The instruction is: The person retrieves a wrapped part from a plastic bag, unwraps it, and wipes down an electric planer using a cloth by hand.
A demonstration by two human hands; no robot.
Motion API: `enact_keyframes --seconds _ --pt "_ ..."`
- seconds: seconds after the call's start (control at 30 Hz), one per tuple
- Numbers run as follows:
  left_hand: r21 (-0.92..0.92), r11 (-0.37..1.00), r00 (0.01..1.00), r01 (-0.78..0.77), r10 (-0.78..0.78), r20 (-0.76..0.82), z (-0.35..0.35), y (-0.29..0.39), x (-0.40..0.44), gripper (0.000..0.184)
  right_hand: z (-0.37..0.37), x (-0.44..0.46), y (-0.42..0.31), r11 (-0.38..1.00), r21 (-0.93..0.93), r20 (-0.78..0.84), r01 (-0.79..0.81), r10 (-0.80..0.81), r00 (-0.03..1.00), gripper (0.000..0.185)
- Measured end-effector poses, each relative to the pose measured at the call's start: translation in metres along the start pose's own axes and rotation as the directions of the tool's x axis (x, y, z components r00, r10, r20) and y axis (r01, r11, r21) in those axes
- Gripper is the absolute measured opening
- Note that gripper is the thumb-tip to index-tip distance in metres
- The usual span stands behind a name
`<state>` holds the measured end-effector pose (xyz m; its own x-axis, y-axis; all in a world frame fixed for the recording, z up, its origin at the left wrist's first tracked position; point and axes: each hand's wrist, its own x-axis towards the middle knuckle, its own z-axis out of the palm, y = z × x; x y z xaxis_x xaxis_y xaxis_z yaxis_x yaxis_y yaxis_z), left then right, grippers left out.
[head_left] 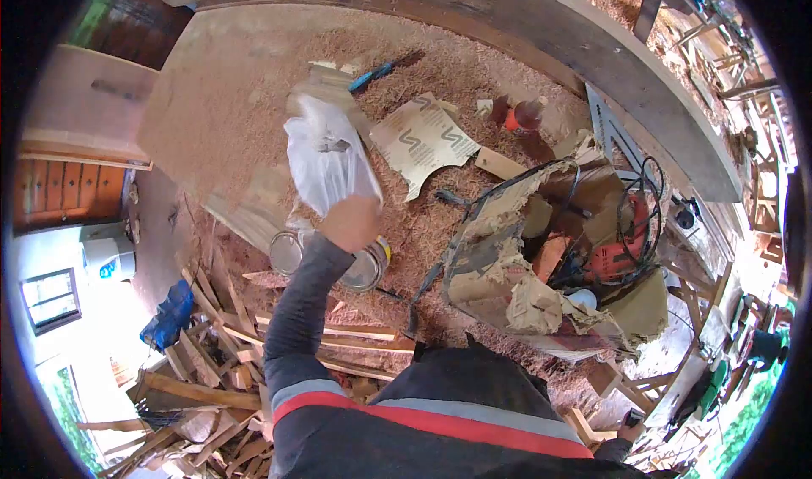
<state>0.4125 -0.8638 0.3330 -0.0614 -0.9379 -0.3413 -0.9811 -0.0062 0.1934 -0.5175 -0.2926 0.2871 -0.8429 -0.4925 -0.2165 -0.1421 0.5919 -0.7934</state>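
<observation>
My left hand (351,223) is closed on a white plastic bag (326,162), which hangs over the sawdust-covered bench (228,82); motion blurs both a little. Just below this hand stand an open tin (365,269) and a round metal lid or second tin (286,252). Right of the bag lies a cut sheet of sandpaper (423,141), printed backing up. A blue-handled tool (372,75), perhaps a brush, rests beyond it. Low at the right, my right hand (630,429) is closed around a small dark thing that I cannot make out.
A torn cardboard box (482,263) at the right holds a red power tool (613,259) and black cables. Behind it are a bottle with red liquid (526,115) and a metal square (605,124). A thick board (541,14) borders the far side. Wood offcuts (203,386) pile at lower left.
</observation>
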Motion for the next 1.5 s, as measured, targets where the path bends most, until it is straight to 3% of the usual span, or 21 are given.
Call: enact_keyframes --seconds 0.07,0.13,0.17,0.2,0.3,0.37,0.43,0.47,0.5,0.53,0.57,0.73,0.83,0.97,1.03,1.07,1.1,1.2,1.33,1.4,1.5 --pt "-0.103 0.978 0.954 -0.181 0.200 0.222 -0.007 -0.003 -0.007 0.035 -0.003 -0.001 -0.008 0.966 0.249 0.009 -0.069 0.069 0.998 0.025" --pt "-0.474 0.823 0.947 -0.313 0.230 -0.226 -0.011 -0.019 0.013 0.037 0.013 -0.031 -0.035 0.990 0.143 -0.053 0.011 -0.004 0.999 0.024" --pt "-0.512 0.844 0.964 -0.160 0.023 -0.265 -0.014 -0.033 0.030 0.035 0.018 -0.037 -0.041 0.996 0.037 -0.108 0.084 -0.080 0.991 0.024" --pt "-0.558 0.829 0.938 -0.013 -0.183 -0.295 -0.014 -0.051 0.052 0.034 0.008 -0.027 -0.039 0.866 0.474 -0.156 -0.157 0.258 0.953 0.026" --pt "-0.408 0.909 0.977 0.085 -0.158 -0.146 0.003 -0.121 0.111 0.035 -0.022 -0.026 0.006 0.914 0.402 -0.063 -0.056 0.089 0.994 0.028" --pt "0.050 0.959 0.929 0.279 -0.256 -0.267 0.029 -0.141 0.138 0.068 -0.006 -0.047 -0.008 0.963 -0.116 -0.065 0.244 -0.252 0.965 0.031" --pt "-0.004 0.958 0.940 0.286 -0.281 -0.195 0.015 -0.131 0.145 0.089 -0.002 -0.059 -0.022 0.738 0.635 -0.176 -0.225 0.423 0.889 0.035" --pt "-0.056 0.953 0.947 0.299 -0.303 -0.110 0.013 -0.124 0.147 0.112 0.009 -0.074 -0.039 0.714 0.658 -0.222 -0.239 0.487 0.844 0.038" --pt "-0.051 0.956 0.950 0.290 -0.294 -0.100 0.015 -0.114 0.149 0.112 0.003 -0.088 -0.020 0.804 0.583 -0.163 -0.118 0.258 0.952 0.038" --pt "0.033 0.963 0.963 0.267 -0.266 -0.032 0.020 -0.103 0.149 0.121 -0.014 -0.098 -0.008 0.992 -0.088 -0.141 0.093 -0.105 0.984 0.035" --pt "0.116 0.964 0.970 0.239 -0.243 0.028 0.022 -0.098 0.150 0.131 -0.025 -0.102 0.007 0.654 -0.676 0.117 0.339 -0.358 0.926 0.033" --pt "-0.074 0.935 0.936 0.346 -0.340 0.088 0.046 -0.096 0.118 0.121 0.001 -0.144 -0.018 0.970 -0.120 -0.010 0.210 -0.213 0.977 0.025" --pt "0.112 0.919 0.851 0.378 -0.392 0.348 0.086 -0.133 0.093 0.083 0.003 -0.157 -0.023 0.856 -0.494 0.039 0.155 -0.156 0.987 0.037" --pt "0.095 0.995 0.969 -0.027 0.049 -0.242 0.101 -0.166 0.053 0.046 0.015 -0.154 -0.023 0.910 -0.415 -0.060 0.017 -0.046 0.997 0.034" --pt "0.376 0.918 0.915 -0.129 -0.035 0.401 0.066 -0.161 0.050 0.042 0.007 -0.133 -0.015 0.727 -0.659 0.080 0.193 -0.187 0.979 0.034" --pt "0.319 0.939 0.944 -0.132 0.020 0.331 0.042 -0.149 0.039 0.037 0.024 -0.130 -0.055 0.534 -0.846 0.033 0.004 0.045 0.998 0.034" --pt "0.321 0.939 0.940 -0.123 0.007 0.340 0.043 -0.154 0.036 0.037 0.014 -0.113 -0.016 0.880 -0.458 0.038 0.123 -0.119 0.992 0.027" --pt "-0.103 0.888 0.829 -0.449 0.456 0.323 0.050 -0.175 0.031 0.033 0.018 -0.091 -0.015 0.901 -0.344 0.204 0.263 -0.202 0.958 0.017" --pt "-0.337 0.905 0.509 -0.261 0.425 0.748 0.006 -0.128 0.027 0.042 0.039 -0.071 -0.036 0.920 0.279 -0.099 -0.274 0.312 0.945 0.024" --pt "-0.177 0.947 0.655 -0.269 0.315 0.687 -0.002 -0.107 0.028 0.041 0.035 -0.059 -0.031 0.786 0.490 -0.110 -0.377 0.484 0.868 0.024" --pt "0.022 0.923 0.870 -0.385 0.355 0.341 0.013 -0.145 0.072 0.052 0.023 -0.060 -0.005 0.997 -0.039 -0.115 -0.061 0.056 0.992 0.024"
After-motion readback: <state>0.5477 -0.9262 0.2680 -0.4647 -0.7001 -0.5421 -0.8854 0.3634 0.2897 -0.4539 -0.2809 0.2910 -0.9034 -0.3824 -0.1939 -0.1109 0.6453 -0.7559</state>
